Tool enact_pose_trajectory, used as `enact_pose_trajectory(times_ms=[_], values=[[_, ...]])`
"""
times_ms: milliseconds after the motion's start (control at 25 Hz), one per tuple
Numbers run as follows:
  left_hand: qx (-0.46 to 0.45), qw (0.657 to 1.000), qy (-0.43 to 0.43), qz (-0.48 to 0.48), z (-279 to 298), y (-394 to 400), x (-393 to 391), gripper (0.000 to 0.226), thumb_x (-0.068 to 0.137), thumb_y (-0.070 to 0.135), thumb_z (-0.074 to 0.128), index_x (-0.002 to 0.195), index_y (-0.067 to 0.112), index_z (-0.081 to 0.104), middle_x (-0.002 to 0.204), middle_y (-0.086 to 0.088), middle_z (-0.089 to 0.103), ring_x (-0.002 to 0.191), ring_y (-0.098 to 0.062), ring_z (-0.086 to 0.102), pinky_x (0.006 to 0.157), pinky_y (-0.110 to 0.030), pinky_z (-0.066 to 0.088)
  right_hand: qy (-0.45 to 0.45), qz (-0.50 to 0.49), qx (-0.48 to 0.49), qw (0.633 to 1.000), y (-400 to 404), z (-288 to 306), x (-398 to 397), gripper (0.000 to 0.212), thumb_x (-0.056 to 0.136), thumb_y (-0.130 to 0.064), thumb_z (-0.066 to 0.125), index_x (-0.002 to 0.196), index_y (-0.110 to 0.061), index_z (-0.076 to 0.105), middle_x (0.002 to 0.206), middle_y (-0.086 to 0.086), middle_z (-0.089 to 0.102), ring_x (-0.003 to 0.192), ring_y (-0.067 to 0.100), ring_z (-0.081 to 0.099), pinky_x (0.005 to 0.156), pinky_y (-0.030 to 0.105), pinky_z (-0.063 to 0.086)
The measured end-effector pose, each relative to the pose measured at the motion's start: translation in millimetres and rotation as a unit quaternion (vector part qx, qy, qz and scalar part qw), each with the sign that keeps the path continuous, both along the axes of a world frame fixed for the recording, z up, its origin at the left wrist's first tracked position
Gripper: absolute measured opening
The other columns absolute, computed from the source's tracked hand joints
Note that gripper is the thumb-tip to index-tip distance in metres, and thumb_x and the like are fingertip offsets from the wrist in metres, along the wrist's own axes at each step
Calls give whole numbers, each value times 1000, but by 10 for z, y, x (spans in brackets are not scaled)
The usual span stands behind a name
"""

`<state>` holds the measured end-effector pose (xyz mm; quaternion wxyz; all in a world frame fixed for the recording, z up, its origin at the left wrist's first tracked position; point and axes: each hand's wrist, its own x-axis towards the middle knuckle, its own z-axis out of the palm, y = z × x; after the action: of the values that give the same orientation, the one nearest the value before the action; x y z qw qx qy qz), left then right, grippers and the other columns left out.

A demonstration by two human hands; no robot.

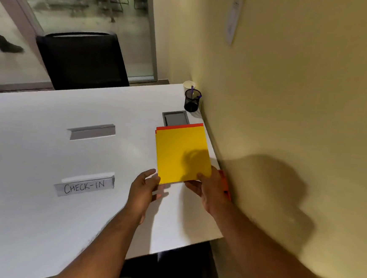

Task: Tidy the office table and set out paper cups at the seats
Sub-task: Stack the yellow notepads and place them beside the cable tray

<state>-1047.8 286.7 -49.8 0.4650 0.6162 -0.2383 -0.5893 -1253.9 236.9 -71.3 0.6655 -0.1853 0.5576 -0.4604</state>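
A stack of folders (181, 154), yellow on top with a red one showing at its far edge, lies on the white table (34, 149) close to the wall. My left hand (144, 189) touches the stack's near left corner with fingers apart. My right hand (210, 190) grips the near right corner, thumb on top. A white paper cup (189, 85) stands at the table's far right corner, behind a black mesh pen holder (191, 101) with a purple pen in it.
Two folded name signs stand mid-table: a blank one (92, 131) and one reading CHECK-IN (84, 187). A grey cable hatch (175, 118) sits beyond the folders. A black chair (83, 60) is at the far side. The yellow wall (289, 125) borders the right. An orange object (225, 185) lies by the wall.
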Motion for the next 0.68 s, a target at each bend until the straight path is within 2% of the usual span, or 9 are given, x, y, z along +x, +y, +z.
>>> enact_pose_trajectory(times_ms=[80, 160, 240, 320, 400, 480, 520, 600, 680], values=[[21, 1000, -12, 10, -35, -232, 18, 15, 105, 17, 61, 116, 26, 68, 95, 3, 83, 80, -10, 80, 58, -21, 60, 13, 0, 35, 999, -452, -138, -46, 49, 109, 1, 49, 153, -18, 44, 141, 26, 61, 100, 44, 76, 75, 49, 65], [33, 999, -25, 1, -88, -413, 21, 19, 106, 16, 57, 106, 28, 73, 96, 6, 83, 79, -7, 79, 59, -20, 59, 18, -22, 77, 997, -821, -256, -81, 52, 109, 1, 47, 157, -19, 39, 143, 29, 57, 108, 50, 71, 67, 47, 66], [52, 998, -44, -2, -178, -611, -6, 23, 106, 15, 56, 103, 28, 74, 95, 8, 83, 79, -5, 79, 63, -23, 58, 39, -38, 113, 992, -1191, -371, -116, 52, 110, 2, 44, 157, -18, 37, 137, 32, 59, 95, 45, 71, 54, 40, 64], [71, 996, -50, -2, -246, -738, -51, 24, 106, 13, 56, 104, 27, 75, 94, 8, 83, 79, -5, 78, 62, -21, 60, 76, -52, 144, 985, -1468, -487, -163, 47, 109, 1, 41, 153, -13, 39, 113, 29, 65, 73, 35, 66, 46, 36, 60], [83, 995, -52, -9, -284, -811, -90, 26, 105, 14, 56, 102, 27, 77, 93, 7, 83, 76, -7, 77, 62, -21, 59, 82, -63, 193, 976, -1636, -591, -196, 43, 109, 0, 40, 151, -7, 42, 99, 26, 64, 67, 33, 60, 56, 41, 62], [99, 993, -57, -10, -318, -860, -107, 22, 105, 15, 58, 105, 26, 77, 96, 3, 83, 79, -11, 75, 68, -28, 57, 63, -61, 223, 971, -1735, -646, -228, 43, 110, 0, 41, 152, 2, 45, 123, 33, 67, 69, 32, 59, 76, 43, 60], [106, 993, -56, -7, -334, -875, -111, 19, 104, 15, 58, 109, 24, 75, 97, 1, 83, 81, -13, 75, 71, -30, 56, 66, -57, 230, 969, -1771, -673, -239, 42, 110, -1, 43, 151, 6, 48, 135, 34, 64, 69, 30, 58, 73, 39, 59], [121, 992, -48, -5, -355, -914, -111, 17, 104, 13, 59, 116, 17, 70, 97, 0, 83, 81, -15, 74, 72, -32, 54, 40, -85, 242, 966, -1787, -739, -243, 34, 108, -4, 50, 141, 5, 56, 129, 30, 67, 69, 25, 58, 64, 34, 59], [131, 991, -41, -11, -351, -944, -78, 19, 105, 12, 58, 121, 12, 67, 95, 2, 83, 81, -18, 71, 72, -32, 53, 17, -120, 261, 958, -1746, -795, -223, 9, 107, -8, 56, 113, -7, 63, 99, 16, 67, 63, 16, 58, 59, 29, 60]])
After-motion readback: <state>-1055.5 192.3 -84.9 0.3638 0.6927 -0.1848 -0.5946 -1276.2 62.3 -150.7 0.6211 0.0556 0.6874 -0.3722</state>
